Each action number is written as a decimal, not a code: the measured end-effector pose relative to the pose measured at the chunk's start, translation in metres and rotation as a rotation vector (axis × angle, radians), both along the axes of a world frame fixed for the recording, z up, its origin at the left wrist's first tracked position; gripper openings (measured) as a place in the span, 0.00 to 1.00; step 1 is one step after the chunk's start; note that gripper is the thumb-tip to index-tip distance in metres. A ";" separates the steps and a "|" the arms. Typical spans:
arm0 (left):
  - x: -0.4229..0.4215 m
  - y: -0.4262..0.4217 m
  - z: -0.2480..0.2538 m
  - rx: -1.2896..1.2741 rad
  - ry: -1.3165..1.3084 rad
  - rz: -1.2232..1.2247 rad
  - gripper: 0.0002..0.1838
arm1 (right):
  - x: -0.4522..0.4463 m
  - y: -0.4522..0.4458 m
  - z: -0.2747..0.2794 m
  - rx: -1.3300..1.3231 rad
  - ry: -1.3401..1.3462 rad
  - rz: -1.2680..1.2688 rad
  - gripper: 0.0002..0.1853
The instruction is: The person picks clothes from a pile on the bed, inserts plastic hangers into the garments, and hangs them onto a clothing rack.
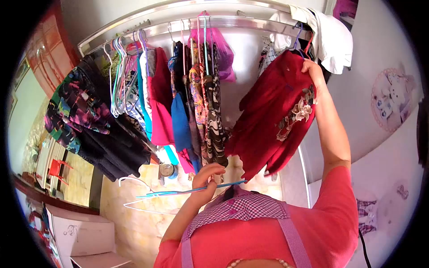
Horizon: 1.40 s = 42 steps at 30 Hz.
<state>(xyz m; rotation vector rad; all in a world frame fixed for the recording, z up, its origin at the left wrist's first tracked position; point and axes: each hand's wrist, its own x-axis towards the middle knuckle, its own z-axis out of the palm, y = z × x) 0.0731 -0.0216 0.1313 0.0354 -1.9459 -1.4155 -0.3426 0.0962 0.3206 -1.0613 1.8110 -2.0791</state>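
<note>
My right hand (pixel 312 70) is raised and closed on the shoulder of a dark red top (pixel 272 98) with an embroidered flower patch. That top hangs at the right end of the rail, under a purple hanger hook (pixel 298 36) and a red one. Down in front of my apron (pixel 237 207), my left hand (pixel 206 182) is closed around clothes hangers (pixel 167 193), blue and white, which point out to the left. No clothes are on them. Part of the hangers is hidden behind the fingers.
A metal clothes rail (pixel 223 21) runs across the top. Patterned and plain clothes (pixel 199 102) hang mid-rail, beside several bare hangers (pixel 117 85) and dark garments (pixel 89 120). White cloth (pixel 328 40) drapes over the right end. A tin (pixel 168 171) stands on the floor.
</note>
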 end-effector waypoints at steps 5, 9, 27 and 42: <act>-0.002 0.000 0.001 -0.019 0.008 0.063 0.18 | -0.035 -0.008 -0.012 -0.072 -0.041 -0.014 0.17; -0.011 0.003 -0.003 -0.006 -0.015 0.060 0.17 | -0.043 -0.004 0.003 -0.086 -0.104 0.082 0.11; -0.010 0.005 -0.014 -0.038 -0.024 -0.018 0.22 | -0.061 -0.004 -0.050 0.154 0.179 -0.284 0.13; 0.017 0.007 -0.031 0.381 -0.099 -0.153 0.27 | 0.191 0.007 -0.084 0.355 1.093 -0.179 0.20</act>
